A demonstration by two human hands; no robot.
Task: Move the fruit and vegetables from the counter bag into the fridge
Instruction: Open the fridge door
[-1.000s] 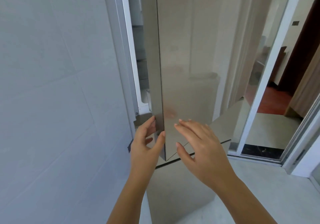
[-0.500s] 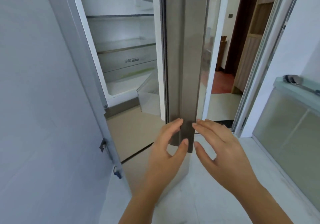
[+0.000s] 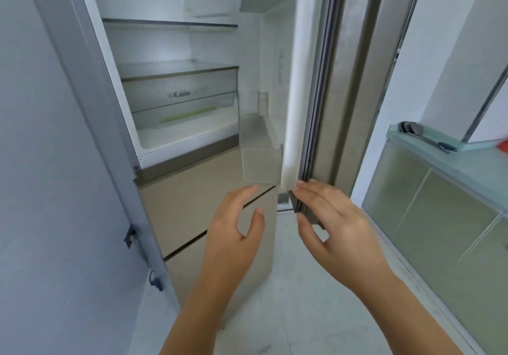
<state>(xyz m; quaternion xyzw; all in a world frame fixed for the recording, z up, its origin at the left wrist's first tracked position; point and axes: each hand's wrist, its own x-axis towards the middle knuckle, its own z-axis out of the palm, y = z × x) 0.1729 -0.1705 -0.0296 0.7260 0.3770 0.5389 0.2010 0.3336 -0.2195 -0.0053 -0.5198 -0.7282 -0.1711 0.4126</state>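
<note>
The fridge [image 3: 154, 145] stands at the far left with its upper compartment open, and its door [image 3: 351, 79] is swung out to the right, edge-on to the camera, with the white seal facing left. Inside are a glass shelf [image 3: 170, 23] and, lower down, a clear drawer [image 3: 187, 112] holding a pale green streak too blurred to tell. A clear door bin [image 3: 261, 159] hangs on the inner side of the door near its bottom. The left hand [image 3: 236, 233] is released, fingers relaxed and thumb spread, grasping nothing, just below that bin and in front of the beige lower drawer fronts [image 3: 192, 203]. The right hand [image 3: 338, 231] is also released, its straight fingers [image 3: 310, 189] touching the door's bottom corner, thumb apart below. On the right, a glass-topped counter [image 3: 467, 167] carries a metal ladle [image 3: 423, 134] and, at the frame edge, something red [image 3: 504, 145]
</note>
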